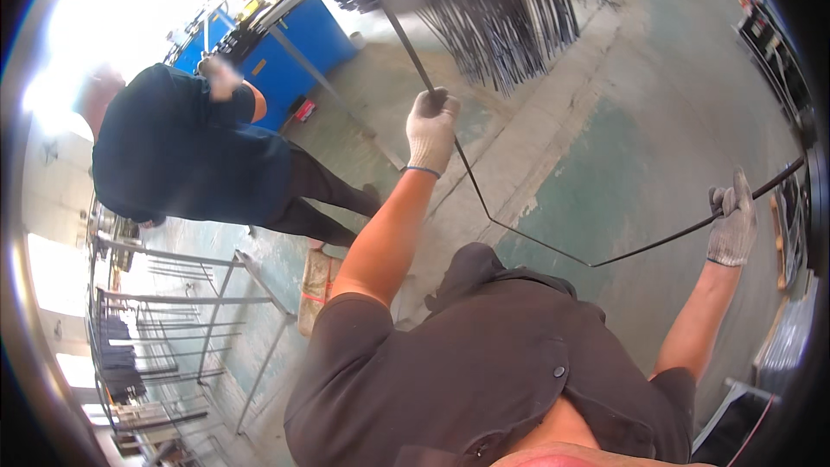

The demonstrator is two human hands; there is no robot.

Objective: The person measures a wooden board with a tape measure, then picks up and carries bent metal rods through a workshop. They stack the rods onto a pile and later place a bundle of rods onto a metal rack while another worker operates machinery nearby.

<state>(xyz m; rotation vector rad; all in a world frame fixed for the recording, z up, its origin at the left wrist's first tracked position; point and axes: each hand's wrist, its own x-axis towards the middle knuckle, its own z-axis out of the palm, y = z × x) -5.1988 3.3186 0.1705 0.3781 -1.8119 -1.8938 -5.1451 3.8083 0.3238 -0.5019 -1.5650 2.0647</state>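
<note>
Left hand point(430, 130) in a white knit glove, up around 12 o'clock, fist clenched round a bent steel rod point(519, 233). Right hand point(733, 220) over at 3 o'clock, same kind of glove, fingers wrapped on the far leg of that rod. Rod itself held up in the air between both fists, sagging into a bend just right of centre, well above the concrete floor point(605, 104). Upper end running up toward a hanging bundle of dark rods point(501, 9) at 12 o'clock. Another person in a dark shirt point(186, 147) off at 10 o'clock, beside a blue bin point(298, 47). Metal rack frames point(216, 294) down at 8 o'clock.
</note>
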